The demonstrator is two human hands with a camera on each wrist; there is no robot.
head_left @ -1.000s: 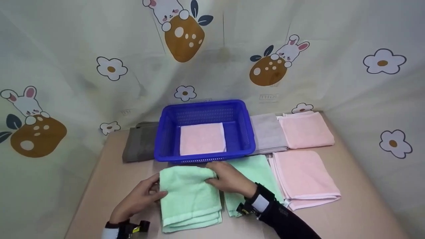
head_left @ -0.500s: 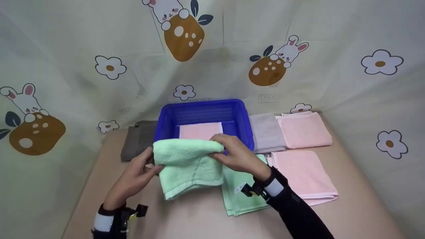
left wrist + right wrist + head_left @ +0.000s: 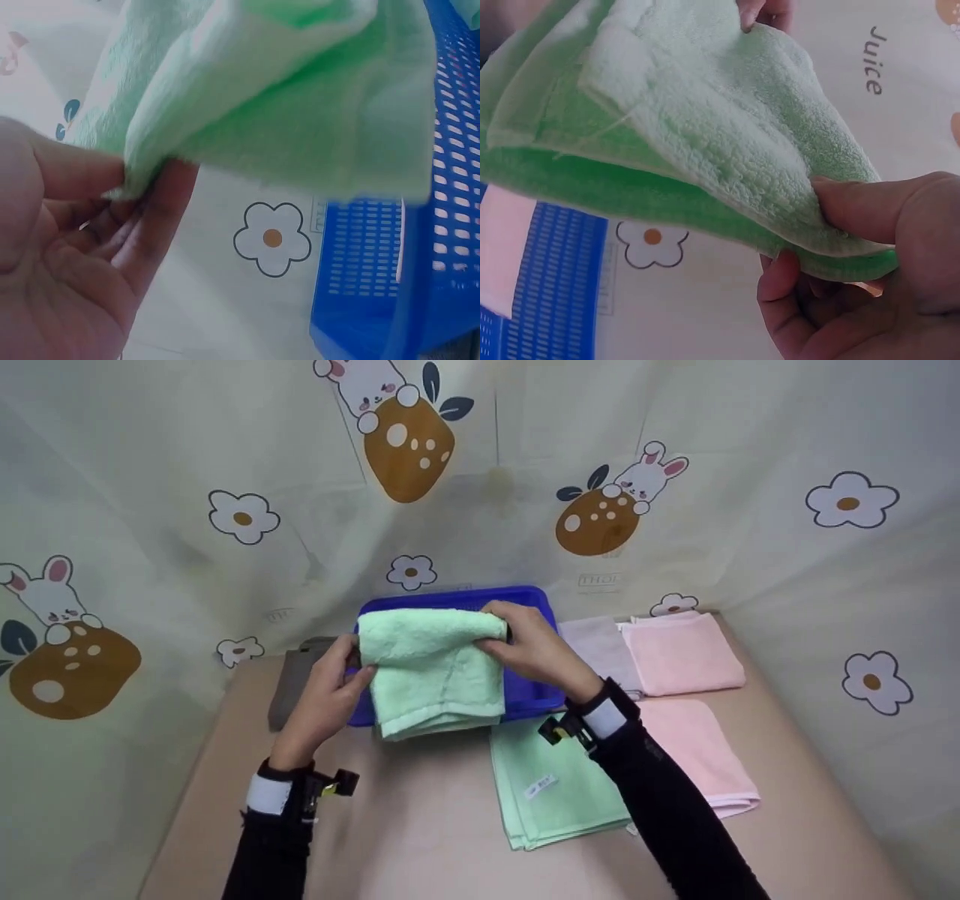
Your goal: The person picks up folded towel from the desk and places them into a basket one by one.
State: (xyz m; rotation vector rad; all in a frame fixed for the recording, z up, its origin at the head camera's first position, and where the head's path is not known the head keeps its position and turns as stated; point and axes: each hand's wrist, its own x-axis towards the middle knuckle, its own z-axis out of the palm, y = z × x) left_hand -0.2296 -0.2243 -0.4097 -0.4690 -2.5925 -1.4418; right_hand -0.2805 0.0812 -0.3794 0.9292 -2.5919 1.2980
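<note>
A folded light-green towel hangs above the blue basket, its lower edge drooping over the basket's front rim. My left hand pinches the towel's left edge between thumb and fingers. At the upper right corner my right hand grips it, thumb in front and fingers behind. In the right wrist view the towel's layers gape apart between the hands. The left wrist view has the thumb pressing the cloth against the fingers. From the head, the towel hides most of the basket's inside; a pink cloth shows there in the right wrist view.
Right of the basket lie a grey towel and a folded pink towel. Nearer are another green towel with a white label and a pink towel, partly under my right forearm. A dark grey towel lies at the left.
Both hands have lifted the green towel off the table and carried it forward, from in front of the basket to above it. The towel now covers the view of the pink cloth inside.
</note>
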